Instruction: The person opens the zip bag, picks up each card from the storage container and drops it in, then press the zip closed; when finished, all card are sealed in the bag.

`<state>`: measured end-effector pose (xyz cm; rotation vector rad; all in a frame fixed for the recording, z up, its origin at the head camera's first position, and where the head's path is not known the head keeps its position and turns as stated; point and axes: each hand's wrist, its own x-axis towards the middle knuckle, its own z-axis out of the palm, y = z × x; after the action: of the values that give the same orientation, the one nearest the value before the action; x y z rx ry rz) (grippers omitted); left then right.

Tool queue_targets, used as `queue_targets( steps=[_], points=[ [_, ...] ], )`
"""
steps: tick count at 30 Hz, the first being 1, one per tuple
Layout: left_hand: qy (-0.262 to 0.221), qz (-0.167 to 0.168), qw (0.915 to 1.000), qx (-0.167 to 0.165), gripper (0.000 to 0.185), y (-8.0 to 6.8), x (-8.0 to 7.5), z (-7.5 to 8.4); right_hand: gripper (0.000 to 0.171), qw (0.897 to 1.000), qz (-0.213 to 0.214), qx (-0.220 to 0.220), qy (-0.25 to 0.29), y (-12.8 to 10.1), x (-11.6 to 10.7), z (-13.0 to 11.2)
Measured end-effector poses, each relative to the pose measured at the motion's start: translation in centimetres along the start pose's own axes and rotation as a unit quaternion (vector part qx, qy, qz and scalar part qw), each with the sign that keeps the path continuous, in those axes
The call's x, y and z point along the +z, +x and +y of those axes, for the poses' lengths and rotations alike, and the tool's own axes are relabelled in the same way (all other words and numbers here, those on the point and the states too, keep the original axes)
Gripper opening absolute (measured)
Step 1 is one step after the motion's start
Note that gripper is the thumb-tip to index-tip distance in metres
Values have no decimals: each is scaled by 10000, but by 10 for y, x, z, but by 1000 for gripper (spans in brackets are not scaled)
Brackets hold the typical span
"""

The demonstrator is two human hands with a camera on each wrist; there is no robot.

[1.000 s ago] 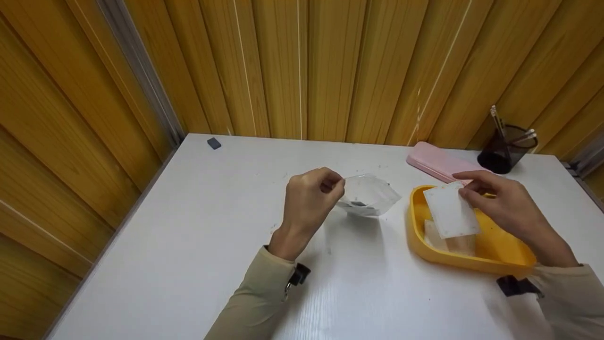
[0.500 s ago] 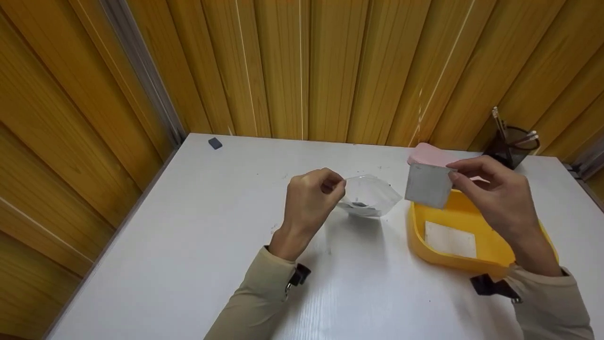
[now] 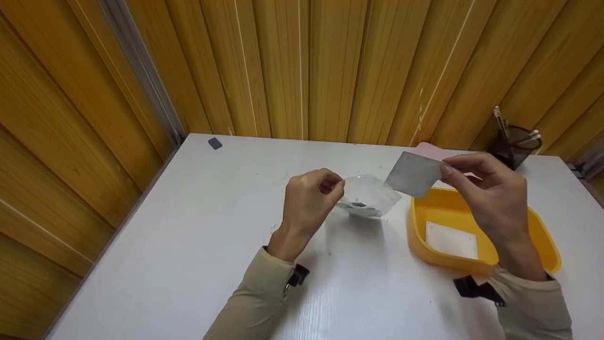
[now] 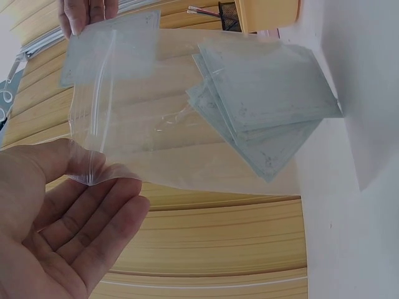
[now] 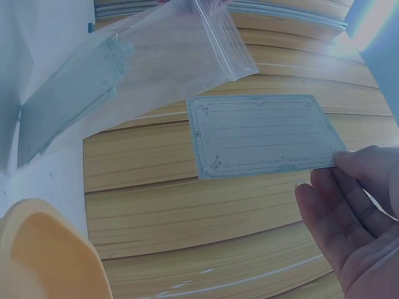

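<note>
Left hand (image 3: 311,196) pinches the lip of a clear zip bag (image 3: 368,196) resting on the white counter (image 3: 198,245), cards stacked inside. Right hand (image 3: 486,191) pinches one lined card (image 3: 413,174) by its edge, held above the bag and beside the yellow tray (image 3: 542,236).

**Materials and surfaces on the desk**

The desk (image 3: 198,245) has a white, smooth top with a fine wood-like grain and a soft shine. On it, the zip bag (image 3: 368,196) is thin clear plastic, glossy and a little wrinkled; the cards inside it (image 4: 268,106) look like matt paper. The card (image 3: 414,174) above the desk is also matt paper, with pale printed lines. The yellow tray (image 3: 420,222) on the desk is smooth plastic with a mild gloss. Behind the desk, the wall panels (image 3: 330,66) look like ribbed wood with a satin finish.
</note>
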<state>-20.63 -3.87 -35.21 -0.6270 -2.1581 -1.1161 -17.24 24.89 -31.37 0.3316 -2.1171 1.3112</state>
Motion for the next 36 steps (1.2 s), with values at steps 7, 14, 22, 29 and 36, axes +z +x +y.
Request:
queue_targets(
  steps=[7, 14, 22, 29, 36],
  points=[
    [24, 44, 10000, 47, 7, 0, -1, 1, 26, 9986, 463, -255, 13, -3, 2, -6],
    [69, 54, 10000, 7, 6, -1, -3, 0, 26, 9964, 614, -561, 155, -9, 10, -20],
    [32, 84, 9999, 51, 7, -1, -3, -1, 29, 9945, 214, -980, 308, -14, 22, -27],
    [54, 27, 10000, -1, 7, -1, -3, 0, 33, 9927, -136, -1172, 258, -13, 30, -22],
    [7, 41, 10000, 41, 7, 0, -5, 0, 33, 9871, -537, -1504, -53, -11, 39, -14]
  ],
)
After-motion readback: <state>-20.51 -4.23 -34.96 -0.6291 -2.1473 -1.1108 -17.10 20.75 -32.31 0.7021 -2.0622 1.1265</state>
